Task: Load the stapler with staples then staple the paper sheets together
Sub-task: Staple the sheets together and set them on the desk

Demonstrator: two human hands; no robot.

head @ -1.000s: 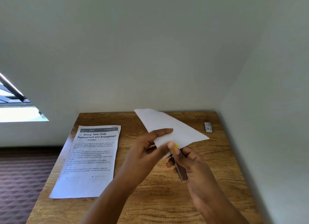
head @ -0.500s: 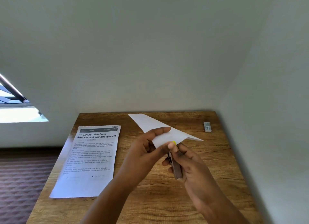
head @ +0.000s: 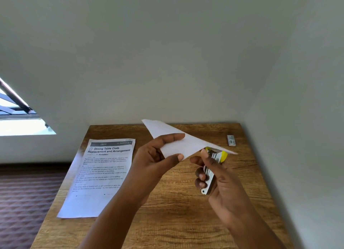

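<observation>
Stapler (head: 214, 169) first: a small metal one with a yellow head, standing nearly upright in the right hand (head: 221, 183), a little toward 4 o'clock from the middle of the view. The fingers (head: 200, 176) curl around its silver body from the left, and the thumb reaches up toward the yellow end, so the grip is closed on the tool. Its yellow head sits right under the lower edge of the paper sheets (head: 178, 142), touching or almost touching; which one I cannot tell.

The left hand (head: 158, 157), just toward 9 o'clock from the right one, pinches the white sheets at their near corner between thumb and forefinger. The sheets are lifted off the table (head: 167, 221) and seen almost edge-on, fanning out toward 11 o'clock and 3 o'clock.

Farther off toward 8 o'clock a printed sheet (head: 100, 176) headed "Dining Table Cloth Replacement and Arrangement" lies flat on the wood. At the far edge toward 2 o'clock, well apart from both hands, rests a small grey box (head: 231, 140) near the wall (head: 167, 62).
</observation>
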